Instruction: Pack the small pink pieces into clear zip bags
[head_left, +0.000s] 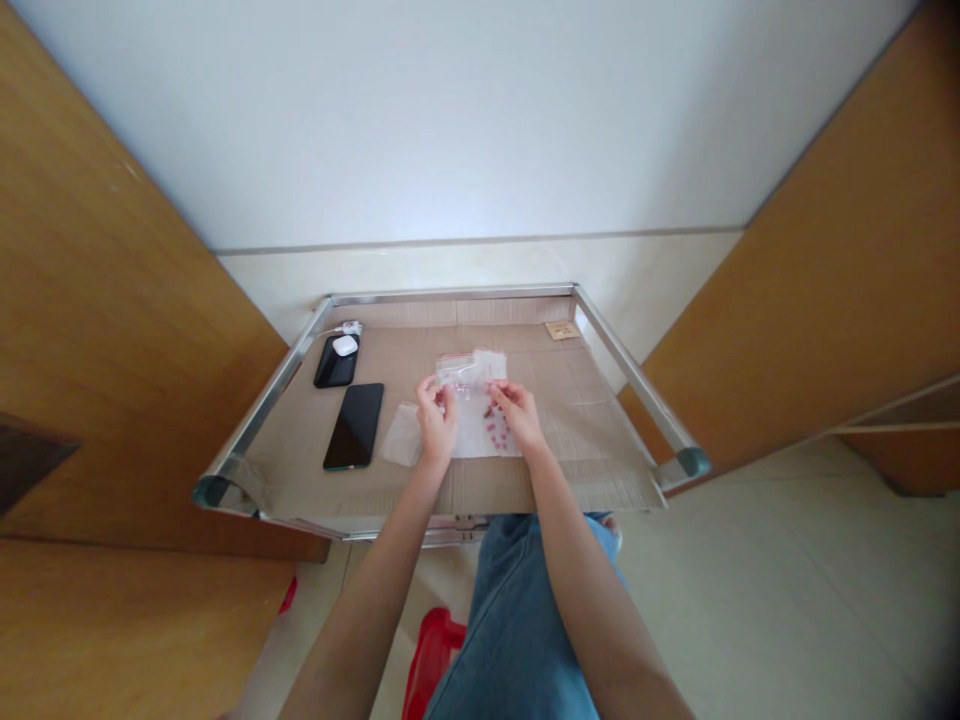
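Note:
My left hand [438, 418] is closed on the lower left side of a small clear zip bag [456, 372]. A few tiny pink pieces show low in the bag. My right hand [519, 412] has its thumb and fingers pinched together by the bag's right side; whatever is between them is too small to make out. Under both hands lies a white sheet [469, 440]. Several small pink pieces [496, 436] are scattered on its right part, close below my right fingers. Another clear bag [403, 435] lies flat to the left of my left hand.
Cardboard [577, 400] lines a metal-framed table. On its left lie a large black phone [355, 427] and a smaller dark phone [328, 366] with a white earbud case [345, 345] on it. A tan packet [562, 330] lies at back right. A red stool [433, 655] stands below.

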